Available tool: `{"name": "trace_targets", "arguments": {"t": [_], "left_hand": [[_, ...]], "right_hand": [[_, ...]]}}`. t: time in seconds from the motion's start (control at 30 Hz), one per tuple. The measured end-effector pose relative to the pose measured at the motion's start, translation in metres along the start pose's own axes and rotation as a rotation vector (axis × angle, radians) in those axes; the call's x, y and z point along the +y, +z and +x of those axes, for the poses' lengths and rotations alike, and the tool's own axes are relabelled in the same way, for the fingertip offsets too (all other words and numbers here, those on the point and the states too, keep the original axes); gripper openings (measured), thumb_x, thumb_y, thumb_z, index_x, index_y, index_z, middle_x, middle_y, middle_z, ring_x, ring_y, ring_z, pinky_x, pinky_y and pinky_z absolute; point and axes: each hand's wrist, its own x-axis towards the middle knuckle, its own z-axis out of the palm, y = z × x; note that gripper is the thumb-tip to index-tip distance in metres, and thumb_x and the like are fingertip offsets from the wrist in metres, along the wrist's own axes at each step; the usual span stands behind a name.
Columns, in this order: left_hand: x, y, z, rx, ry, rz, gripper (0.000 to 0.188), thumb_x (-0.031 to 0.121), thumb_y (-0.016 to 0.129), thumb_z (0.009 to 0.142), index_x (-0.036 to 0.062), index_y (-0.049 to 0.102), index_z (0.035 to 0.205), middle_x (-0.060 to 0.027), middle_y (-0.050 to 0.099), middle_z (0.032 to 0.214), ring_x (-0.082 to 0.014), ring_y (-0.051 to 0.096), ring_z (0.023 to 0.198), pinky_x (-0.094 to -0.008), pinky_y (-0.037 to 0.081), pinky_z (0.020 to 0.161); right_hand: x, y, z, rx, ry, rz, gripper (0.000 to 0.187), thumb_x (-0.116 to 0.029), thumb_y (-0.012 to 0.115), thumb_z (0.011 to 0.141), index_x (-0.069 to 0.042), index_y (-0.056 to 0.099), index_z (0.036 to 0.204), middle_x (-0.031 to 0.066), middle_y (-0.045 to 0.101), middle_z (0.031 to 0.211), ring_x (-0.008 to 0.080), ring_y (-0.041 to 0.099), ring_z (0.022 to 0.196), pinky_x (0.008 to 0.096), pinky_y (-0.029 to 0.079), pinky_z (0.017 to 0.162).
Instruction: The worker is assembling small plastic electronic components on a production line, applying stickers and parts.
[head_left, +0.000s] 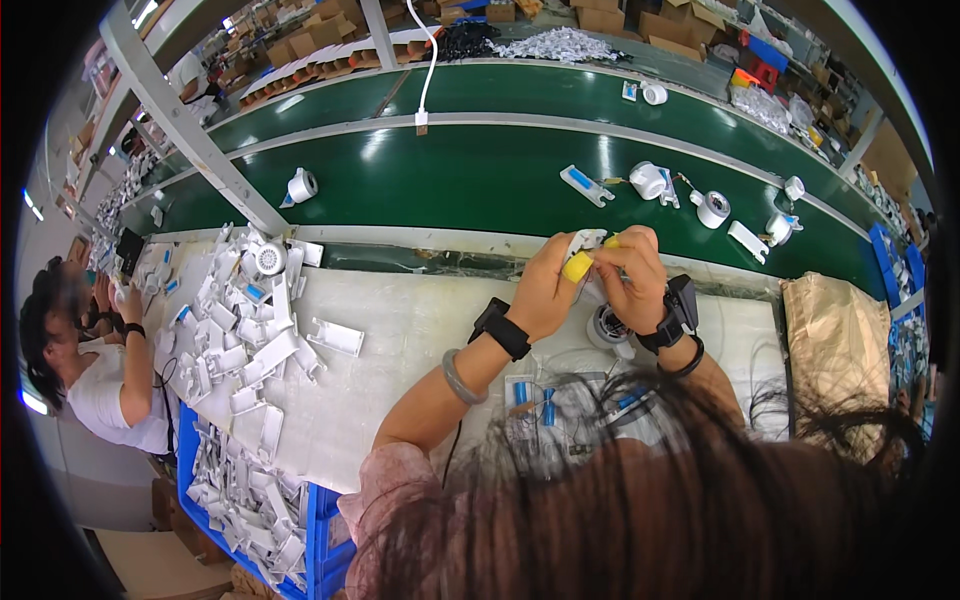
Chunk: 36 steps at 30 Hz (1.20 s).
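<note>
My left hand [545, 292] is closed on a small white plastic part [586, 239], held up over the near edge of the conveyor. A yellow cover, which looks like a finger cot, is on its thumb. The fingers of my right hand [634, 272] pinch at the right side of the same part, with another bit of yellow at the tips. What exactly they grip there is hidden. Below my right hand, a round white fan-like housing [607, 327] lies on the bench. Nearer me are blue cylindrical cells [549, 407] with wires, partly hidden by hair.
Loose white plastic shells [240, 330] are heaped on the bench at left, above a blue crate [322, 520] full of more. Several white units lie on the green conveyor [450, 165]. A white cable [428, 80] hangs overhead. A person [110, 370] works at far left.
</note>
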Motion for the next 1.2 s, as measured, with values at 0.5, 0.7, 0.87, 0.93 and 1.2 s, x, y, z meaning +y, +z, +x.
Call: {"name": "trace_targets", "arguments": {"t": [0.5,0.7,0.87,0.93,1.2], "left_hand": [[-0.014,-0.031,0.021,0.066,-0.389,-0.188,0.024,0.021,0.039,0.097,0.0025,0.053,0.105,-0.0064,0.058,0.073,-0.0135,0.055,0.05,-0.0282,0.048,0.042],[-0.06,-0.081,0.04,0.39,-0.403,-0.835,0.029,0.03,0.045,0.097,0.0039,0.053,0.106,-0.0063,0.06,0.09,-0.0182,0.063,0.082,-0.0356,0.055,0.073],[-0.049,-0.085,0.039,0.415,-0.266,-0.758,0.037,0.028,0.047,0.097,0.0044,0.045,0.126,-0.0053,0.055,0.12,-0.0194,0.052,0.114,-0.0364,0.043,0.098],[-0.057,-0.081,0.037,0.392,-0.313,-0.427,0.046,0.018,0.05,0.096,0.0033,0.039,0.138,-0.0089,0.048,0.135,-0.02,0.047,0.123,-0.0312,0.04,0.099],[-0.055,-0.047,0.025,-0.039,0.116,0.506,0.073,0.018,0.073,0.076,0.0014,0.039,0.137,-0.021,0.046,0.134,-0.0358,0.042,0.126,-0.0407,0.032,0.107]], "right_hand": [[0.019,-0.001,0.021,-0.185,0.5,0.23,0.017,-0.006,0.065,0.085,0.001,0.063,0.101,0.0104,0.064,0.089,0.0168,0.059,0.078,0.0285,0.047,0.071],[0.138,0.031,0.022,-0.315,0.155,-0.33,0.028,-0.007,0.064,0.081,-0.003,0.062,0.109,0.0142,0.065,0.099,0.0291,0.059,0.103,0.0405,0.044,0.088],[0.172,0.049,0.013,-0.68,0.043,-0.819,0.019,-0.024,0.065,0.081,-0.011,0.065,0.096,0.01,0.067,0.094,0.0264,0.057,0.106,0.0444,0.034,0.1],[0.164,0.055,0.016,-0.699,0.05,-0.777,0.015,-0.024,0.064,0.082,-0.011,0.064,0.09,0.0095,0.067,0.089,0.0267,0.06,0.101,0.0452,0.034,0.099],[0.069,0.025,0.027,-0.454,0.673,0.347,0.027,-0.023,0.059,0.093,-0.001,0.056,0.079,0.0021,0.057,0.065,0.0076,0.05,0.057,0.0227,0.041,0.055]]}}
